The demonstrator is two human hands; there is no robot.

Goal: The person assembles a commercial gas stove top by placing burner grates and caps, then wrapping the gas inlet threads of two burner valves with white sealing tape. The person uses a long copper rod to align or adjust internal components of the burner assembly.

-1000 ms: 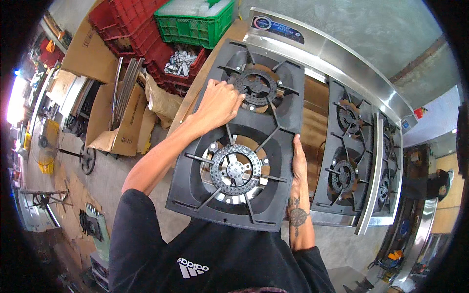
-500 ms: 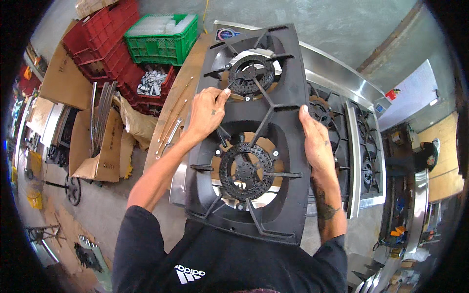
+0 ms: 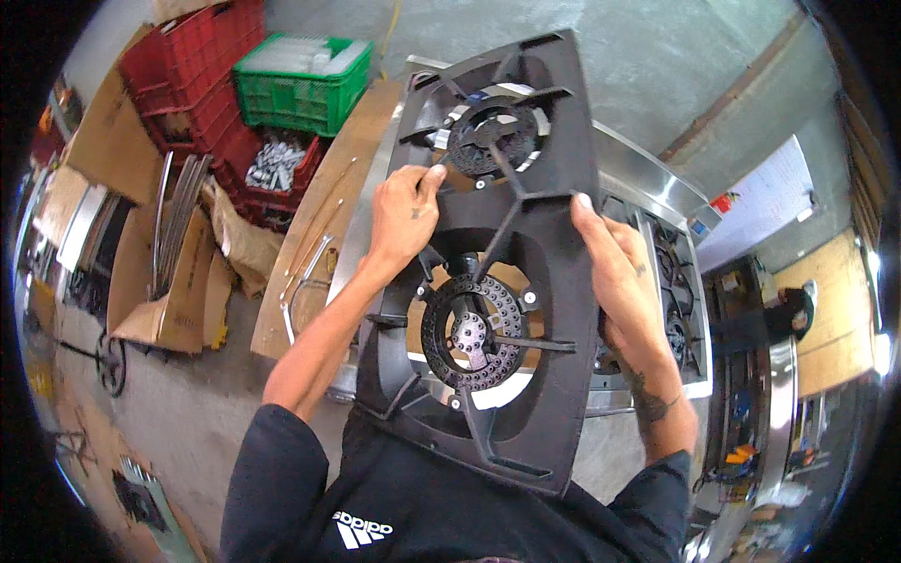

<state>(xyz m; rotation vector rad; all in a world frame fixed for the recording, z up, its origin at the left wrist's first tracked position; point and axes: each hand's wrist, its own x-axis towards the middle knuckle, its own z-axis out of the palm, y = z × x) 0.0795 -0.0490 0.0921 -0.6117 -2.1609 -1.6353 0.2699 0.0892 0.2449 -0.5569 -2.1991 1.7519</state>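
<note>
Both hands grip the black burner grate panel (image 3: 526, 235) tilted up: left hand (image 3: 402, 211) pinching its left rim, right hand (image 3: 615, 272) clasping the right. Looks like mid-positioning over the steel stove (image 3: 657, 188); next needs level alignment.

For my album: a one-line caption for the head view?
Both hands, left hand and right hand, hold a black two-burner grate panel above a steel stove.

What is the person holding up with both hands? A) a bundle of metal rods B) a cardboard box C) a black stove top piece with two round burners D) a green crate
C: the left hand and the right hand grip the two sides of the black two-burner stove panel, lifted above the steel stove body.
</note>
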